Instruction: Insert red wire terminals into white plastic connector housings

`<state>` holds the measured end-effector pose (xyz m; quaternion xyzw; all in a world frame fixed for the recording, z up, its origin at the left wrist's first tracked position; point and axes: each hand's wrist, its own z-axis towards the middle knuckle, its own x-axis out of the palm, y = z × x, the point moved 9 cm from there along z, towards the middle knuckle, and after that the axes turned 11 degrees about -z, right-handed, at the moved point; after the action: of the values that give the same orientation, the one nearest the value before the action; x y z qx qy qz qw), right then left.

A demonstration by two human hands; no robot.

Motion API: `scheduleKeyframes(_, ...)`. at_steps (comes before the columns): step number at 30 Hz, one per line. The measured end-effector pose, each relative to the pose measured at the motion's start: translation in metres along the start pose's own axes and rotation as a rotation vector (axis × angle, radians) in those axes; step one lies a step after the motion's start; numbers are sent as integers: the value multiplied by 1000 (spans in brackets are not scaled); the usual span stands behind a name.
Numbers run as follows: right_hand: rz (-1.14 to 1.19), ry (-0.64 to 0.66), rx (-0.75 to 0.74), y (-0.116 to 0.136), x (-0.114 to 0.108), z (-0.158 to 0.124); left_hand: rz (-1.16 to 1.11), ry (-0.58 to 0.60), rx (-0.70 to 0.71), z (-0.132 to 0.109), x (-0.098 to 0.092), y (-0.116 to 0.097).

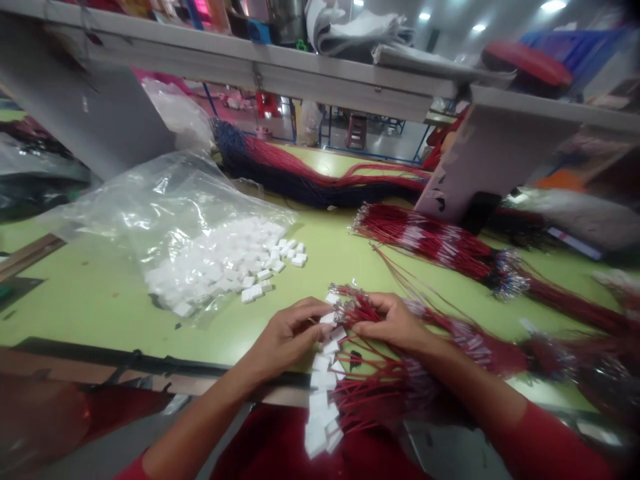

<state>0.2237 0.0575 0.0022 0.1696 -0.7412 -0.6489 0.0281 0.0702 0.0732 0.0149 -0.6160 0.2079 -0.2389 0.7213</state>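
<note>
My left hand (296, 331) is closed in a pinch on a white connector housing (327, 320) at the tips of the red wires. Opposite it, my right hand (393, 323) grips a bundle of red wires (365, 308) whose bare metal terminals point toward my left fingers. Below the hands hangs a row of white connectors (320, 400) fitted on red wires, reaching over the table edge toward my lap. To the left, a heap of loose white connector housings (230, 257) spills from a clear plastic bag (150, 193).
Tied bundles of red wires (430, 233) lie at the right. Long red and dark blue wires (320, 180) stretch along the back of the green table (100, 287). A shelf (280, 63) with papers and other items crosses above, between grey side panels (500, 147).
</note>
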Motion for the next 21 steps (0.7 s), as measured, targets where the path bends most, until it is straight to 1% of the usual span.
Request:
scheduleKeyframes(6,-107,19,-16,5,2,0,-128,-5,-88,-6,2,7)
scheduleKeyframes(11,-186,35,-11,0,8,-1,-44,28,-65,-7,13,11)
scheduleKeyframes(14,-181,41,-15,-6,9,-1,-110,-22,-111,-7,18,21)
scheduleKeyframes(16,-185,32,-29,-8,8,0,-156,-59,-116,-8,21,24)
scheduleKeyframes(18,-212,34,-31,-8,8,1,-133,-85,-96,-10,22,23)
scheduleKeyframes(21,-222,0,-59,-1,5,2,2,-93,-72,-15,16,19)
